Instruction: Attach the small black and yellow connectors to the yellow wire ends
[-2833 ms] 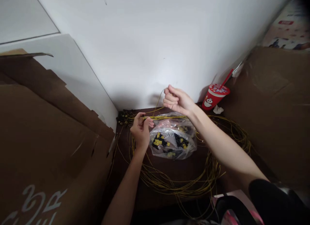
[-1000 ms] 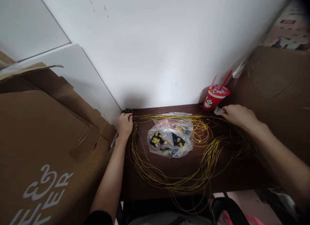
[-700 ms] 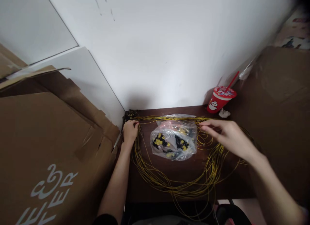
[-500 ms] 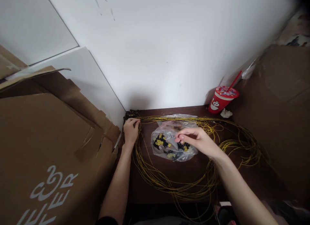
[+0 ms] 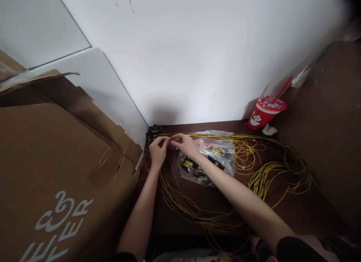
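We cannot tell what our fingertips (image 5: 169,140) pinch among the yellow wires (image 5: 214,136); the bag (image 5: 220,155) is partly hidden by our right forearm (image 5: 225,183).

Makeshift home workbench: dark table (image 5: 284,213) in a white-walled corner, hemmed by cardboard boxes (image 5: 56,171), with yellow wire coils (image 5: 270,171) and a drink cup (image 5: 263,113).

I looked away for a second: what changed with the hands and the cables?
The right hand swung left from beside the red cup to meet the left hand, both now pinching the yellow cable. The left hand, plastic bag and cup stayed put.
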A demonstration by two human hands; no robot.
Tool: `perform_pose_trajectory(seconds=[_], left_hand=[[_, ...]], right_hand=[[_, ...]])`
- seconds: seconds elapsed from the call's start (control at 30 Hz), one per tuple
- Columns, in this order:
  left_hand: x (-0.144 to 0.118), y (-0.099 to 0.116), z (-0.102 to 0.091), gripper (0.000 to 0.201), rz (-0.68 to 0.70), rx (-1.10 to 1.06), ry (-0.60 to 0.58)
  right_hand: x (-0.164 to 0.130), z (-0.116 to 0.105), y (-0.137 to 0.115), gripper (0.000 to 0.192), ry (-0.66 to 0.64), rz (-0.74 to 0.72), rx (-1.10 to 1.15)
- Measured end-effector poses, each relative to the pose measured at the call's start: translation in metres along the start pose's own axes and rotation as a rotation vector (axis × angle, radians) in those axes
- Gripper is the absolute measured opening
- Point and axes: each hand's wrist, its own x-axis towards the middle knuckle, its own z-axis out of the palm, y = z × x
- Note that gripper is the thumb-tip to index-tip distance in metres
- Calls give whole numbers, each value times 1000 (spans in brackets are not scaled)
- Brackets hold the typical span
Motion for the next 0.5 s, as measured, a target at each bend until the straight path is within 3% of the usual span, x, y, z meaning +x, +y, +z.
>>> perform_pose_trajectory(seconds=[0.17,0.4,0.5], left_hand=[[1,-1,-6,18,70,-49,-8],[3,2,-8,21,137,-32,-85],[3,0,-11,21,154,18,-60]], right_hand=[[11,12,8,18,20,27,74],[8,12,2,33,-18,84,233],[6,8,-2,33,-11,102,288]])
